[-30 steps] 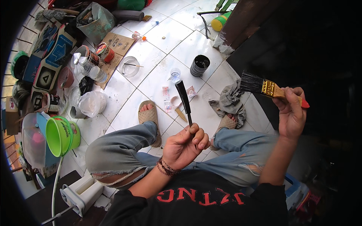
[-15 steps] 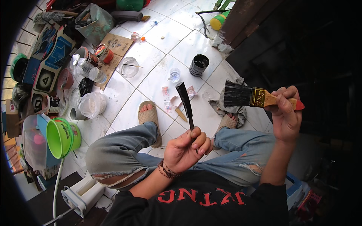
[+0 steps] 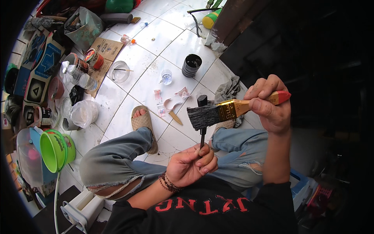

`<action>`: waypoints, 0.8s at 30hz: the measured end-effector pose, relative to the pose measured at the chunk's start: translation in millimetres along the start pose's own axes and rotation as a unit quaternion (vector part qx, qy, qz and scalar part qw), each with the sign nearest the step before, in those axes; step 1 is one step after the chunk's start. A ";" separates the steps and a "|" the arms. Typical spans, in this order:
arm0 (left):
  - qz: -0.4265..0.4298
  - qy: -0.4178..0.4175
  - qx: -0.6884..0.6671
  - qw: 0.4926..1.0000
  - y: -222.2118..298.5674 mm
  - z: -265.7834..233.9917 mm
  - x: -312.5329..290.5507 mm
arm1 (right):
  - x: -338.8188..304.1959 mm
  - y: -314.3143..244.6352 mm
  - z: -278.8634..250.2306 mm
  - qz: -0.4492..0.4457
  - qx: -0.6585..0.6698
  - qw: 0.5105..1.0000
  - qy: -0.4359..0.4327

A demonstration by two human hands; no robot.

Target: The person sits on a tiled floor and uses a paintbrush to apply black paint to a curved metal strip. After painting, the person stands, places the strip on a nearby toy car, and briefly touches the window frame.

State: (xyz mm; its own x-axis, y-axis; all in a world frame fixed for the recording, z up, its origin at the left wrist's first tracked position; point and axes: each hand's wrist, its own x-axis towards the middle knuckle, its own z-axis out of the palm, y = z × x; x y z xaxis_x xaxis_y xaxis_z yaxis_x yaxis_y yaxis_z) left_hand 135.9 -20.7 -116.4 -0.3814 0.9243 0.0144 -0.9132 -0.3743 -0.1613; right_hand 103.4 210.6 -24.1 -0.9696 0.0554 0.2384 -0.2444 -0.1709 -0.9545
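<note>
My left hand (image 3: 190, 167), in the middle near my lap, pinches the thin dark shank of a black-handled tool (image 3: 202, 100). Its thick black handle points up and away from me; the lower end is hidden in my fingers. My right hand (image 3: 272, 104) grips a wide paintbrush (image 3: 242, 107) by its yellow, red-tipped handle. The brush lies sideways, its black bristles crossing in front of the tool's handle and covering part of it; they seem to touch. Beyond, a black-coated can (image 3: 187, 71) stands on the tiles with dark liquid inside.
A small clear cup (image 3: 166, 77) and a clear round tub (image 3: 120, 71) stand on the tiled floor (image 3: 143, 86). A grey rag (image 3: 228, 89) lies by my right foot. A green bucket (image 3: 58, 152), a plastic bag (image 3: 84, 113) and paint cans crowd the left. Dark furniture fills the right.
My right hand has brought the paintbrush left and slightly down, so its bristles now overlap the tool's handle. The tool has become more upright. The whole view has shifted slightly.
</note>
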 end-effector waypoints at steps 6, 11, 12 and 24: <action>0.023 0.026 -0.005 0.999 -1.2 -5.9 -0.5 | 0.7 -3.3 6.4 -0.036 -0.105 0.989 0.094; 0.019 0.061 0.009 0.998 -1.1 -1.8 1.5 | -6.9 -0.5 11.2 0.041 -0.137 0.989 0.027; 0.017 0.075 0.015 0.997 -0.7 0.9 1.4 | -5.5 4.4 1.3 0.030 -0.197 0.977 0.071; 0.213 0.254 0.472 0.817 11.3 10.4 3.0 | -24.5 -62.6 -57.5 -0.153 -0.142 0.909 0.361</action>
State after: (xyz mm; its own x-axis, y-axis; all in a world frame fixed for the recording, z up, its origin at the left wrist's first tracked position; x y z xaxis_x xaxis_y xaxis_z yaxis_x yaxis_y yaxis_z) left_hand 122.9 -22.9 -108.0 -0.8036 0.5172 -0.2946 -0.5087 -0.3398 0.7910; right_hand 143.1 276.5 19.5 -0.5705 0.7063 0.4191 -0.3891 0.2169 -0.8953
